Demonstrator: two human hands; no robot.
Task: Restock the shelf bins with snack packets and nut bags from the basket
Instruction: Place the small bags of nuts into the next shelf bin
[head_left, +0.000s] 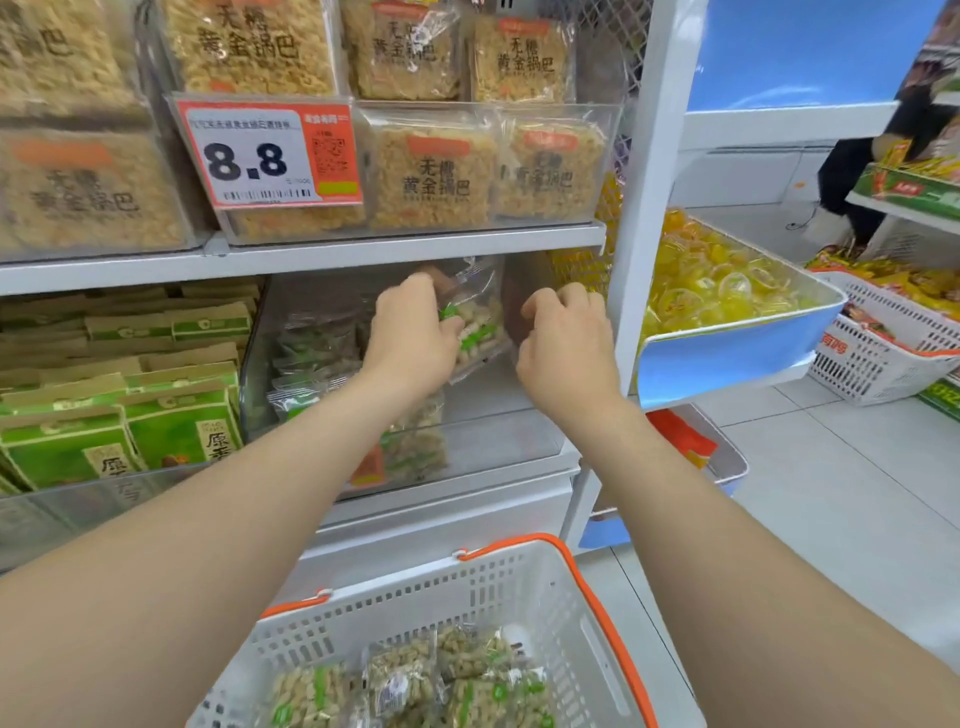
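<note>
A clear shelf bin (498, 441) under the middle shelf holds several clear nut bags with green labels. My left hand (410, 338) grips one nut bag (478, 322) inside the bin, held upright and tilted. My right hand (566, 338) reaches in beside it, fingers curled near the bag's right edge; whether it holds the bag is unclear. Below, a white basket with orange rim (519, 582) holds several more nut bags (415, 686).
Green and brown packets (130, 395) fill the bin to the left. Rice-crisp packs (431, 171) and a price tag "8.8" (270, 156) sit on the shelf above. A blue tray of yellow jelly cups (727, 291) juts out right, with another white basket (883, 353) beyond it.
</note>
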